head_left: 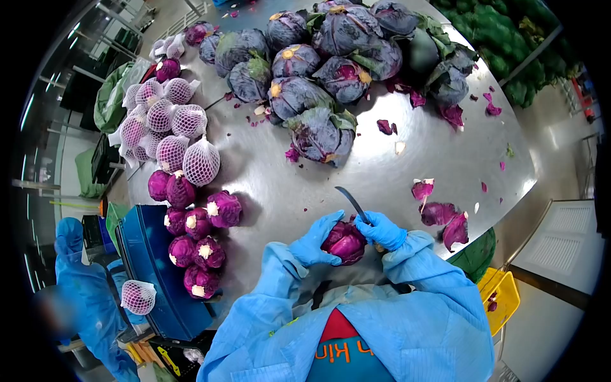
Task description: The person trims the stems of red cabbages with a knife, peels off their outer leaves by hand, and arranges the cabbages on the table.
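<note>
A trimmed red cabbage (344, 244) sits between my hands close to the table's front edge. My left hand (317, 240), in a blue glove, curls round its left side. In my blue-gloved right hand (382, 230) is a knife (351, 201) with a dark, curved blade pointing up and away from me; this hand is at the cabbage's right side. Left of my hands stands a group of peeled red cabbages (196, 221) with pale cut stems. Torn purple leaves (440, 215) lie to the right.
Untrimmed cabbages (299, 89) are heaped at the back of the metal table (273, 191). Cabbages in white foam nets (170, 121) pile up at the left. A co-worker in blue (89, 299) stands left, near a netted cabbage (138, 297) and a blue bin (153, 267). A yellow crate (503, 299) is at right.
</note>
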Action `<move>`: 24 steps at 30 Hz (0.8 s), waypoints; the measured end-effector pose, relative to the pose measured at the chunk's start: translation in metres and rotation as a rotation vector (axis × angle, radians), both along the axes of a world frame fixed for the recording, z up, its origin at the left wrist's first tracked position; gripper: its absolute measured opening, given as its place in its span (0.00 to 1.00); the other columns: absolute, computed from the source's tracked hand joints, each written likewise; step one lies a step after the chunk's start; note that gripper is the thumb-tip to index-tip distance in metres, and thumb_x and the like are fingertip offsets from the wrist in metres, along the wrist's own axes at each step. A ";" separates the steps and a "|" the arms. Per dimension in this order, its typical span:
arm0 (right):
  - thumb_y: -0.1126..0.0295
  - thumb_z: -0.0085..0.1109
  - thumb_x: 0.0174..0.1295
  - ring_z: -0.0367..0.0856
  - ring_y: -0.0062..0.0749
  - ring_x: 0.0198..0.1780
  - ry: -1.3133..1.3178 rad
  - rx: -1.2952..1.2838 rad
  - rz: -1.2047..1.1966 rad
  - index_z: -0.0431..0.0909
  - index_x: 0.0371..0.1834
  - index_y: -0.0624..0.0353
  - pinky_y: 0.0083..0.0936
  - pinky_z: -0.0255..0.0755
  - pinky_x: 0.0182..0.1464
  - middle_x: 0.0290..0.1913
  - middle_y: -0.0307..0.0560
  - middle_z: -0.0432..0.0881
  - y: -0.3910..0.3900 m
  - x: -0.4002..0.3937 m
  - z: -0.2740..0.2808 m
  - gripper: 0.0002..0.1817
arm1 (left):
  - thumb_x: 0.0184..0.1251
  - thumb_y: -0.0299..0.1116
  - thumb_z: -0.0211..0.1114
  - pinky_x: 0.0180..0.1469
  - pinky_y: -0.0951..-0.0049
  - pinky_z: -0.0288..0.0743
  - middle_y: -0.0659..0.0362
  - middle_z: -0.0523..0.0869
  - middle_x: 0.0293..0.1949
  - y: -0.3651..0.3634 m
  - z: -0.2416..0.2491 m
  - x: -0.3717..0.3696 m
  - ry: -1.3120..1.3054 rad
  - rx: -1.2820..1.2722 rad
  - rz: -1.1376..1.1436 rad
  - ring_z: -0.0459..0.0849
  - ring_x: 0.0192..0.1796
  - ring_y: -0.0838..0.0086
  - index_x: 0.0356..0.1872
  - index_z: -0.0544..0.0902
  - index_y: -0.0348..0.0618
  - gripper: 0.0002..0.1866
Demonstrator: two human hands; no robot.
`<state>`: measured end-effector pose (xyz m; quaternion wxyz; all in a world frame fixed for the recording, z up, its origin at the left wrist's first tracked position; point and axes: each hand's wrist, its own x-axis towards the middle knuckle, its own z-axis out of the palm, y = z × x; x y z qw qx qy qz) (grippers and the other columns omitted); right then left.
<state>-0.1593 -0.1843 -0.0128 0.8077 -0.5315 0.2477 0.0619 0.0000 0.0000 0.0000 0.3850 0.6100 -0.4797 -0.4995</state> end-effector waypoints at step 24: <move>0.56 0.71 0.51 0.78 0.39 0.37 -0.412 -1.031 0.345 0.77 0.48 0.48 0.30 0.74 0.37 0.43 0.42 0.75 0.002 -0.013 0.030 0.22 | 0.27 0.39 0.86 0.71 0.64 0.58 0.48 0.68 0.61 0.003 -0.002 0.011 0.024 0.253 0.239 0.67 0.65 0.58 0.68 0.65 0.38 0.57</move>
